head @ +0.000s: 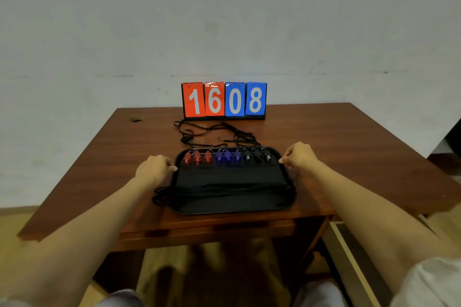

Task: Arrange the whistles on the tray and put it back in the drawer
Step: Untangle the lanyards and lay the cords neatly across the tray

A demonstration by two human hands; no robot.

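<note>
You are gripping the tray by its side rims, left hand and right hand each curling onto an edge. It is sitting on the table, whistles lining its far side. Keep it level when lifting: cords are trailing over the left rim.

Dim, soft blur, wide-angle edge distortion
</note>
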